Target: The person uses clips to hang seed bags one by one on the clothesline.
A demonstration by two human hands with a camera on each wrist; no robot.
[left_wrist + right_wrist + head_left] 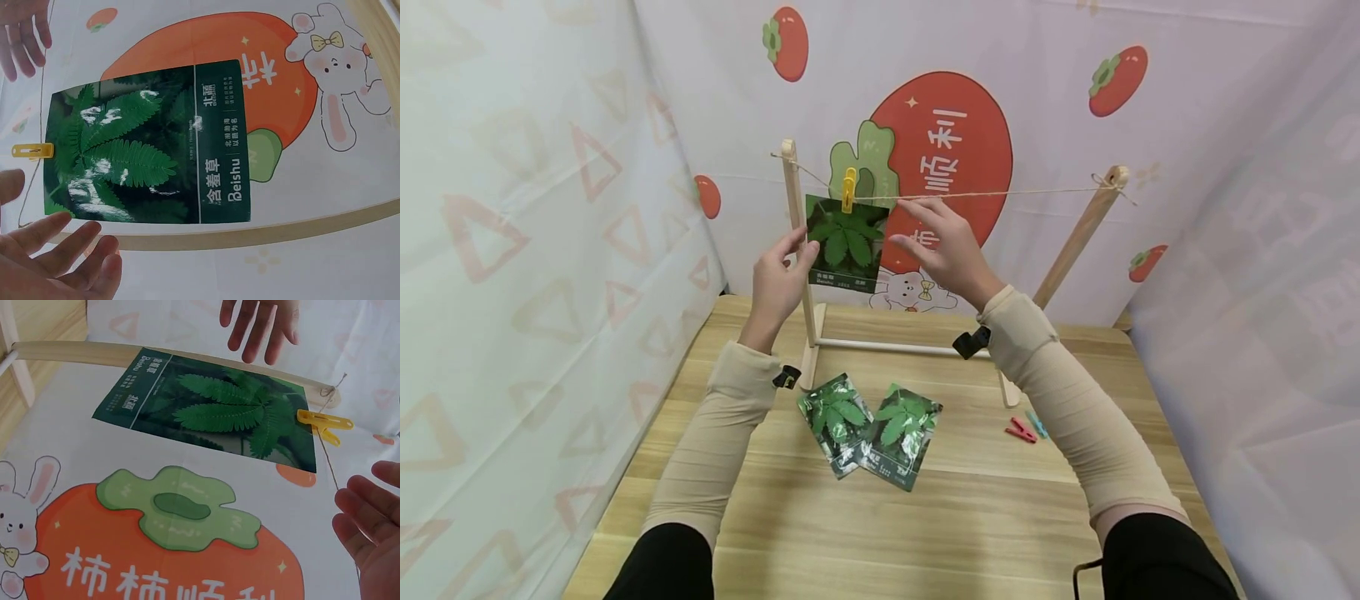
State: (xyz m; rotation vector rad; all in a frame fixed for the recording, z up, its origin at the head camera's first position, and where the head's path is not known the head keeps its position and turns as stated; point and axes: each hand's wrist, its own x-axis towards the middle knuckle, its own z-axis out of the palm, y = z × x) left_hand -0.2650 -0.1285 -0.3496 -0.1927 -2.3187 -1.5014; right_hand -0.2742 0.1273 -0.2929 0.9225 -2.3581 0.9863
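A green leaf-printed seed packet [846, 246] hangs from a thin string [1022, 192], held by a yellow clothespin [848, 190]. My left hand [778, 279] is beside the packet's left edge, near the wooden post; in the left wrist view its fingers [69, 250] are loosely bent and hold nothing. On the packet's right, my right hand [943, 242] is raised with fingers extended close to the string. The right wrist view shows these fingers [369, 506] next to the string, though whether they touch it I cannot tell.
The string is tied between a left wooden post [796, 192] and a right wooden post [1078, 237], joined low by a white rod [887, 346]. Two overlapping seed packets [835, 421] lie on the wooden table [850, 542]. Right of them are a red clothespin [1021, 431] and a blue clothespin [1037, 424].
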